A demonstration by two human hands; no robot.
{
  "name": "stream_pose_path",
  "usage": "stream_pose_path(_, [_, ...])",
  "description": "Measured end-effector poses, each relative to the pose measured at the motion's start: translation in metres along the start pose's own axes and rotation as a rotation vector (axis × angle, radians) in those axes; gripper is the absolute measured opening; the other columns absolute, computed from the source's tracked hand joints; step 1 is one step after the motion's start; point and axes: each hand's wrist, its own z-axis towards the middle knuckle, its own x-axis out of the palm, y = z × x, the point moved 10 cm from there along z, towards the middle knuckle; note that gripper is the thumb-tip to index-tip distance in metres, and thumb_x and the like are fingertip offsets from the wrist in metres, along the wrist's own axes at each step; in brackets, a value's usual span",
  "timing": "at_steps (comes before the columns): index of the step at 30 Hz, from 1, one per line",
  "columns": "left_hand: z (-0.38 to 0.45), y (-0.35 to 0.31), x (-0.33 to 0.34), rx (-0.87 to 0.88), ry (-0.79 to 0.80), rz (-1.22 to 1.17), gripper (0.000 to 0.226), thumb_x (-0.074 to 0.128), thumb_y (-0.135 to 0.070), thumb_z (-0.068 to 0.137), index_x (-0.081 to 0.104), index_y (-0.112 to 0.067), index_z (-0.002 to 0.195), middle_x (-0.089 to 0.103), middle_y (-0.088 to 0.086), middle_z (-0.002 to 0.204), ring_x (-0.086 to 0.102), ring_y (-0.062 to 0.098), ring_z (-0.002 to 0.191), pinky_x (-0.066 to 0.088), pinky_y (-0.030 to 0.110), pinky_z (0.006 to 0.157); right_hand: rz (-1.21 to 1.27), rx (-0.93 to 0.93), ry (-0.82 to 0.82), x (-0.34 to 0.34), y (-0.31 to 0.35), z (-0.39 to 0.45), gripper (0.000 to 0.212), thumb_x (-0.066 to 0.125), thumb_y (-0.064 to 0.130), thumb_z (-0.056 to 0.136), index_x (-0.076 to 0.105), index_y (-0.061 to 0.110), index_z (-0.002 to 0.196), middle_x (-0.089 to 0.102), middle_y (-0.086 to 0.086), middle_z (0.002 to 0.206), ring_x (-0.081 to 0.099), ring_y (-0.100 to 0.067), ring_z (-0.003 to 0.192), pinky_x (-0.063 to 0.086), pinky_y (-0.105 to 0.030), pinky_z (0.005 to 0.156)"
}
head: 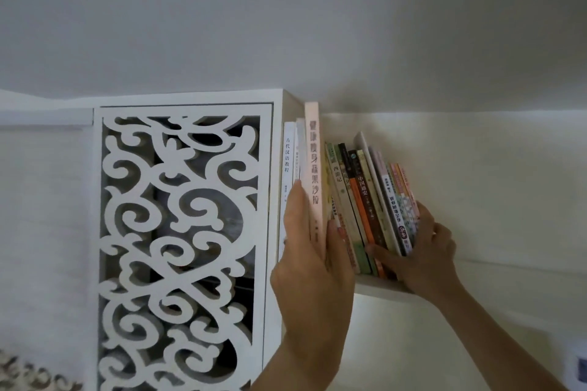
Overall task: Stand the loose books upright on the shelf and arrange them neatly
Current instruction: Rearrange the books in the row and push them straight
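In the head view, the left hand (309, 251) grips the tall pink book (313, 174), thumb on one side and fingers on the other, holding it upright beside two white books (290, 165). The right hand (419, 251) clasps the leaning books (371, 200) at their lower ends on the white shelf (381, 289). A carved panel (181, 247) stands on the left.

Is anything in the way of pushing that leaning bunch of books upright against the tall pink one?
Only the left hand itself: it grips the tall pink book, with fingers in the gap beside the leaning books. The right hand holds that bunch from the far side. No other object shows in the gap.
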Motion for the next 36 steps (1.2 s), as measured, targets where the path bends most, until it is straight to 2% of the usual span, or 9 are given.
stream_pose_path(4, [0.008, -0.043, -0.015, 0.131, -0.018, -0.067, 0.062, 0.065, -0.031, 0.098, 0.026, -0.041, 0.146, 0.064, -0.012, 0.131, 0.073, 0.008, 0.096, 0.064, 0.025, 0.063, -0.023, 0.08, 0.045, -0.014, 0.009, -0.004, 0.128, 0.047, 0.101, 0.055, 0.011, 0.037, 0.159, 0.018, -0.012, 0.156, 0.018, -0.036, 0.146, 0.025, -0.056, 0.117])
stream_pose_path(7, [0.008, -0.035, 0.009, -0.124, 0.113, -0.262, 0.065, 0.07, -0.026, 0.097, 0.028, -0.043, 0.145, 0.071, -0.007, 0.126, 0.075, 0.009, 0.097, 0.065, 0.029, 0.067, 0.211, -0.083, -0.2, -0.072, 0.047, -0.016, 0.093, 0.036, 0.086, 0.08, 0.039, 0.032, 0.154, 0.03, -0.008, 0.152, 0.028, -0.027, 0.142, 0.024, -0.043, 0.117])
stream_pose_path(12, [-0.024, -0.023, 0.064, -0.45, 0.235, -0.435, 0.042, 0.08, -0.023, 0.09, 0.055, -0.031, 0.122, 0.068, -0.016, 0.112, 0.07, 0.003, 0.102, 0.063, 0.021, 0.072, 0.681, 0.104, 0.202, -0.085, 0.041, -0.027, 0.059, 0.053, 0.071, 0.092, 0.072, 0.025, 0.123, 0.077, -0.001, 0.114, 0.073, -0.025, 0.107, 0.051, -0.047, 0.1])
stream_pose_path(16, [-0.037, -0.034, 0.09, -0.476, 0.231, -0.568, 0.017, 0.068, -0.026, 0.099, 0.056, -0.028, 0.111, 0.071, -0.013, 0.104, 0.073, 0.001, 0.09, 0.062, 0.023, 0.065, 0.77, 0.214, -0.068, -0.129, -0.011, -0.028, 0.035, 0.067, 0.043, 0.095, 0.072, 0.012, 0.109, 0.079, -0.005, 0.092, 0.077, -0.026, 0.088, 0.059, -0.039, 0.075])
stream_pose_path(22, [-0.032, -0.037, 0.127, -0.321, 0.114, -0.302, 0.022, 0.043, -0.023, 0.111, 0.038, -0.041, 0.1, 0.065, -0.023, 0.089, 0.067, -0.001, 0.072, 0.06, 0.028, 0.056, 1.195, 0.452, -0.237, -0.152, -0.107, -0.024, 0.041, 0.063, 0.053, 0.096, 0.068, 0.016, 0.112, 0.079, -0.006, 0.102, 0.078, -0.031, 0.083, 0.062, -0.05, 0.065])
stream_pose_path(25, [-0.044, -0.028, 0.172, -0.329, 0.168, -0.157, 0.02, 0.042, -0.012, 0.109, 0.046, -0.025, 0.125, 0.064, 0.002, 0.122, 0.062, -0.002, 0.101, 0.051, 0.014, 0.083, 1.289, 0.43, -0.18, -0.155, -0.116, -0.016, 0.034, 0.047, 0.047, 0.105, 0.065, 0.019, 0.103, 0.079, 0.001, 0.079, 0.077, -0.022, 0.064, 0.058, -0.037, 0.044])
stream_pose_path(28, [-0.061, -0.011, 0.204, -0.378, 0.17, -0.132, 0.066, 0.056, -0.007, 0.102, 0.027, -0.008, 0.161, 0.034, 0.009, 0.162, 0.036, 0.016, 0.146, 0.019, 0.022, 0.124, 1.268, 0.345, -0.179, -0.159, -0.12, -0.004, 0.035, 0.043, 0.048, 0.105, 0.066, 0.022, 0.113, 0.08, 0.001, 0.098, 0.078, -0.023, 0.081, 0.062, -0.04, 0.052])
stream_pose_path(32, [-0.053, 0.004, 0.24, -0.254, 0.121, -0.058, 0.073, 0.059, -0.024, 0.097, 0.029, -0.005, 0.161, 0.022, 0.018, 0.169, 0.018, 0.035, 0.157, 0.018, 0.052, 0.127, 1.254, 0.303, -0.137, -0.154, -0.115, 0.01, 0.034, 0.045, 0.044, 0.105, 0.067, 0.021, 0.112, 0.08, 0.001, 0.1, 0.078, -0.021, 0.081, 0.062, -0.038, 0.054])
stream_pose_path(36, [-0.065, 0.013, 0.26, -0.19, 0.175, -0.085, 0.06, 0.066, -0.036, 0.096, 0.055, -0.007, 0.147, -0.004, 0.019, 0.172, 0.001, 0.037, 0.16, 0.0, 0.055, 0.129, 1.173, 0.295, -0.155, -0.145, -0.114, 0.021, 0.038, 0.052, 0.042, 0.102, 0.066, 0.013, 0.122, 0.077, -0.008, 0.115, 0.076, -0.031, 0.095, 0.057, -0.042, 0.071])
